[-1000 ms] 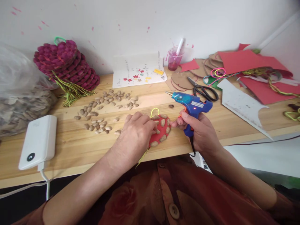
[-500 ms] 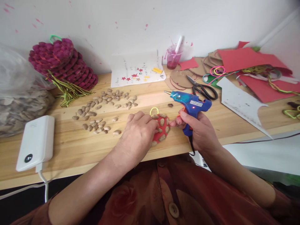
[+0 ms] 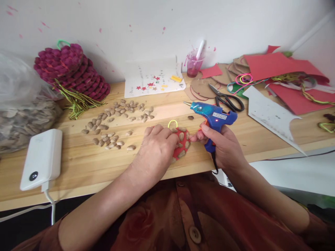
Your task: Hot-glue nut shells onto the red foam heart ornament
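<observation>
- One red disc (image 3: 177,152), flat and rounded, lies on the wooden table near its front edge, studded with rough, ridged peanut shells; its left part is covered, so the full count cannot be told
- One thin yellow loop (image 3: 173,121) arches from the disc's top
- The left hand (image 3: 158,150) bends over the disc's left side, fingers bunched; whether they pinch a shell cannot be told
- The right hand (image 3: 225,144), apart from the left, is wrapped round the handle of one blue plastic hot-glue gun (image 3: 220,116) with a metal nozzle, a fingertip at the disc's right edge
- Several dozen loose peanuts (image 3: 98,122), tan and pitted, lie in loose clusters to the left, two singly nearest the left hand
- Beyond sit one pair of black-handled scissors (image 3: 220,95), one purple-stained clear cup (image 3: 193,69) with one white pen (image 3: 201,49) in it, and one white paper sheet (image 3: 136,83) bearing small stars
- Far left, one smooth white power bank (image 3: 43,157) and a stack of knobbly purple discs (image 3: 78,75)
</observation>
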{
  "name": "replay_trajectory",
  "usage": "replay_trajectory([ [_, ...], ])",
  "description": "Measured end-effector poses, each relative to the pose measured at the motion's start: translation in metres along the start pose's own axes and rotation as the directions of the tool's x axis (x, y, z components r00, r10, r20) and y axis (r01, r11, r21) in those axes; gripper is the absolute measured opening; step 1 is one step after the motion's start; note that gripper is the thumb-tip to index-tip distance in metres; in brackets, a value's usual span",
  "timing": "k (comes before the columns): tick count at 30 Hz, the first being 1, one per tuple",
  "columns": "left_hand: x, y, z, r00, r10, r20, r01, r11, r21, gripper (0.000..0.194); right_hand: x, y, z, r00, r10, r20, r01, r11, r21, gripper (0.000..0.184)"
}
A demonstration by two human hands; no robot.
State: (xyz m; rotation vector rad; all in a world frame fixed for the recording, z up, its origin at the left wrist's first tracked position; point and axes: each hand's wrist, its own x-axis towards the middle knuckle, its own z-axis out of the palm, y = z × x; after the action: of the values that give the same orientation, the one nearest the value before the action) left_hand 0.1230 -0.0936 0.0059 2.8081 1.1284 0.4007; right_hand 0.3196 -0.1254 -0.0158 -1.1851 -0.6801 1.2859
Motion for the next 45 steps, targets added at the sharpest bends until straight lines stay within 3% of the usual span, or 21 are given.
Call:
replay_trajectory([
  [3,-0.003,-0.004,-0.003,1.000,-0.021,-0.006,0.021,0.999,-0.040,0.016,0.000,0.000,0.000,1.000,-0.001,0.007,0.001,1.000,0.013,0.021],
  [10,-0.020,-0.037,-0.021,0.972,-0.142,-0.186,0.134,0.989,-0.059,0.015,-0.001,0.001,0.000,1.000,0.000,0.010,0.000,1.000,0.011,0.021],
  [21,-0.048,-0.064,-0.026,0.948,-0.204,-0.243,0.203,0.979,-0.032,0.031,0.000,0.003,-0.001,0.999,-0.028,0.017,0.028,1.000,-0.012,0.018],
  [36,-0.053,-0.059,-0.022,0.949,-0.183,-0.257,0.160,0.981,-0.108,0.017,0.001,0.005,0.000,0.999,-0.032,0.008,0.032,0.999,-0.016,0.021],
  [40,-0.049,-0.051,-0.020,0.957,-0.187,-0.222,0.161,0.979,-0.129,0.018,0.002,0.005,-0.001,0.999,-0.032,-0.001,0.032,0.999,-0.039,0.025],
  [45,-0.040,-0.037,-0.013,0.977,-0.112,-0.182,0.082,0.983,-0.165,0.016,0.002,0.005,-0.001,0.999,-0.036,0.002,0.036,0.999,-0.039,0.023],
])
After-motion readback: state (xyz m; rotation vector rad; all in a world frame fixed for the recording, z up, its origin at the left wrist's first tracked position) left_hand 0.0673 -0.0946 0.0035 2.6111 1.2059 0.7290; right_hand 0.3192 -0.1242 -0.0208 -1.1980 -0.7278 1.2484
